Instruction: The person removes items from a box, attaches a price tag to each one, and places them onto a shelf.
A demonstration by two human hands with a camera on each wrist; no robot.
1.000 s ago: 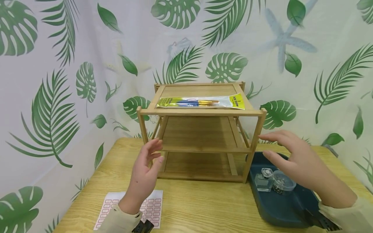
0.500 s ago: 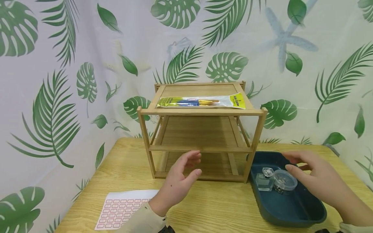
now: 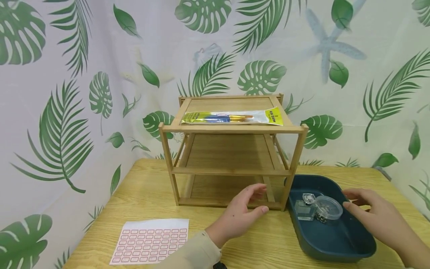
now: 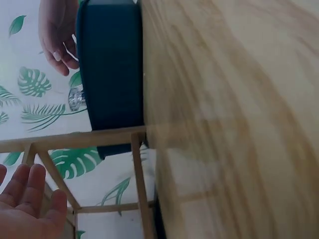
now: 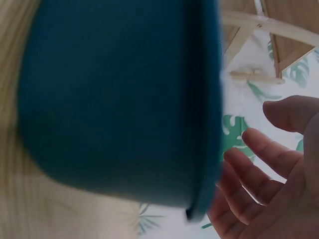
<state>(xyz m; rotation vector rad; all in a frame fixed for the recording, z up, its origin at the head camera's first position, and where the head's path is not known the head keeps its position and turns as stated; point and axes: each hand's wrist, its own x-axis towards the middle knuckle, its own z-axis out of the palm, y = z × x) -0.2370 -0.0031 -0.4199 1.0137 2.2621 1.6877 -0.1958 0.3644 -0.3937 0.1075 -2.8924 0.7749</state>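
Observation:
In the head view, a dark blue tub (image 3: 330,241) stands on the table at the right. Inside it sit a square glass perfume bottle (image 3: 305,210) with a clear faceted stopper and a round lidded clear container (image 3: 328,207) of small dark pieces. My right hand (image 3: 377,218) is at the tub's right rim, fingers loosely bent and nothing held. The right wrist view has its fingers (image 5: 251,172) spread beside the tub wall. My left hand (image 3: 240,215) hovers before the wooden rack's lower shelf, left of the tub, fingers relaxed and holding nothing.
A three-tier wooden rack (image 3: 231,129) stands mid-table. On its top lies a clear and yellow-green pack of paintbrushes (image 3: 231,117). A sheet of red-outlined labels (image 3: 149,241) lies at the front left of the table (image 3: 127,194). A leaf-print curtain hangs behind.
My left hand has moved right, from over the label sheet toward the tub. My right hand has come down from above the tub to its right rim.

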